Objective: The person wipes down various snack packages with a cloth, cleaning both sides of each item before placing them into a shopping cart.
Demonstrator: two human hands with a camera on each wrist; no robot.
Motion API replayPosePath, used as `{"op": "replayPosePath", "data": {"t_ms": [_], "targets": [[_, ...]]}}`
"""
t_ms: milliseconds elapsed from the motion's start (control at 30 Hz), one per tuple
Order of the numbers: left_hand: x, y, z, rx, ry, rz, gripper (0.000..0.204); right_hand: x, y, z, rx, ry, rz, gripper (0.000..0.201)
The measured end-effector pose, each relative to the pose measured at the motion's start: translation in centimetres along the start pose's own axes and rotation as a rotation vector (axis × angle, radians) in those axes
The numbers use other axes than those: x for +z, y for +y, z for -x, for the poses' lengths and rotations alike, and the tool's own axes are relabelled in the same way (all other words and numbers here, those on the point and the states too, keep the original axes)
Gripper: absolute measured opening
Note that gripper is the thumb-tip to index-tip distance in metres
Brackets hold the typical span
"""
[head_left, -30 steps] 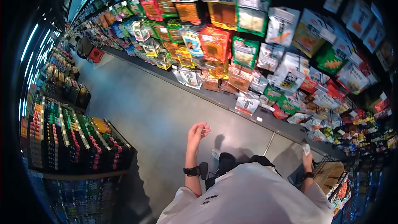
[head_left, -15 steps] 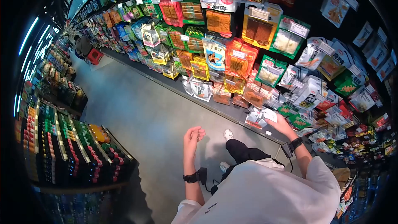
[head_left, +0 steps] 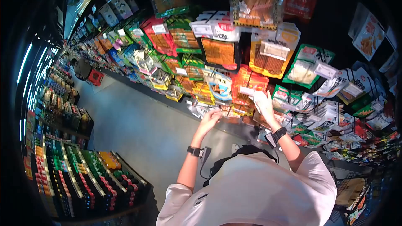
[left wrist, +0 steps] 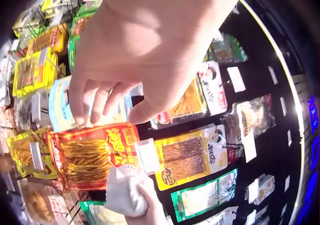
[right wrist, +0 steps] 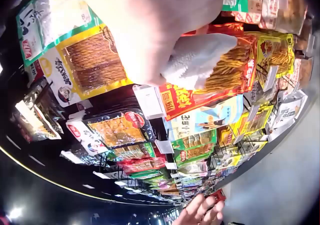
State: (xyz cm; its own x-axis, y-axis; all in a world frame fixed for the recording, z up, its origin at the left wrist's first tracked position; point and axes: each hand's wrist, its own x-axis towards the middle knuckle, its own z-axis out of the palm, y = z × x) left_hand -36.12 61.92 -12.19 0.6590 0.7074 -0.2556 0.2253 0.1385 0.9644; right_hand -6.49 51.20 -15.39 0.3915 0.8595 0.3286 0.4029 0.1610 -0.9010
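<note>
My right hand [head_left: 265, 108] is raised to the hanging snack bags and grips a folded white cloth [right wrist: 200, 59]. The cloth overlaps a red bag [left wrist: 82, 157] of yellow strip-shaped snacks, close beside its white price tag [right wrist: 149, 102]. A yellow bag [right wrist: 95, 60] of brown strips hangs on the other side of that tag. My left hand [head_left: 210, 119] is held out in front of the lower bags, its fingers loosely bent and nothing in them. In the left wrist view it covers part of a light blue bag [left wrist: 60, 105].
Rows of hooked snack packs line the long rack, with its dark base ledge [head_left: 176, 105] below. Bottle shelves [head_left: 79, 175] stand across the aisle floor [head_left: 125, 117] at left. A person sits far down the aisle by a red stool [head_left: 96, 78]. A wire basket [head_left: 354, 192] is at lower right.
My right hand has risen with the white cloth from low at the right, past the lower packs, to the red bag. The left hand has moved up and forward toward the rack.
</note>
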Motion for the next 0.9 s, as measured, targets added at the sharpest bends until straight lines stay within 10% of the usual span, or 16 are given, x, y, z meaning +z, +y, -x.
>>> {"op": "replayPosePath", "data": {"t_ms": [200,433,600,767,900], "targets": [[3.3,-2.4,-14.1,0.313,0.059,-0.077,0.078,1.0,0.8,-2.4,0.061,0.177,0.066,0.032],[2.8,-2.8,-17.1,0.288,-0.117,-0.195,0.038,2.1,0.2,-0.9,0.311,0.353,-0.051,0.033],[1.9,-2.3,-18.0,0.644,-0.171,-0.515,0.023,4.3,-0.3,0.3,0.188,0.391,0.151,0.032],[0.6,-2.1,-17.2,0.230,-0.365,0.090,0.023,7.3,-2.5,0.8,0.225,0.570,0.214,0.033],[-2.8,-3.5,-16.4,0.245,-0.407,0.106,0.014,9.1,-3.8,1.7,0.443,0.580,0.208,0.034]]}}
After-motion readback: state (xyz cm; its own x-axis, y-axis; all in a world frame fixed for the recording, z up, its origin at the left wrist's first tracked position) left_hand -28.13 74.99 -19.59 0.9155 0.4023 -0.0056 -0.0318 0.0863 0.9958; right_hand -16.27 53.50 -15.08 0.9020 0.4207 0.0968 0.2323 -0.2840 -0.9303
